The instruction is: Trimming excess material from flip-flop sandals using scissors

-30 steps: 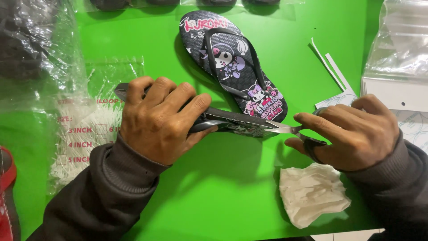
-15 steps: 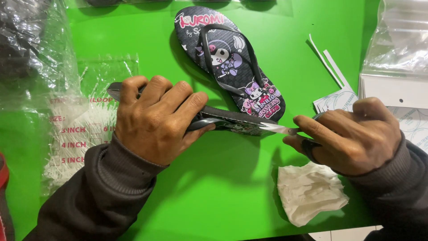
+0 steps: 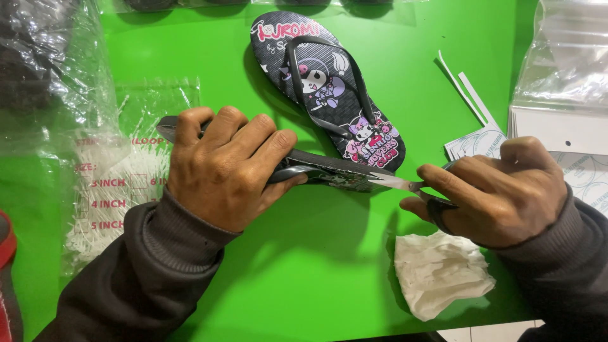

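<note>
The person's left hand [image 3: 225,166] is clamped over a dark flip-flop [image 3: 329,172] held on its edge, fingers curled across the upper side and thumb tucked below, near the middle of the green table [image 3: 304,266]. The sandal runs left to right, its toe end pointing toward the right hand [image 3: 494,193]. That right hand is clenched around a small pair of scissors [image 3: 405,185], with the pale blades touching the sandal's end; whether they are cutting into it or only resting there I cannot tell.

Just behind the held sandal, toward the far edge of the table, the second flip-flop [image 3: 329,88] lies flat with its strap up, showing cartoon figures in purple and pink on a black sole. A crumpled white tissue [image 3: 440,272] sits near the front edge, just beneath the right hand. Along the left edge lies a clear bag of white loop ties [image 3: 120,190], with more crinkled plastic [image 3: 44,69] at the far-left corner. On the right side are white cards [image 3: 481,142] and another clear bag [image 3: 563,57].
</note>
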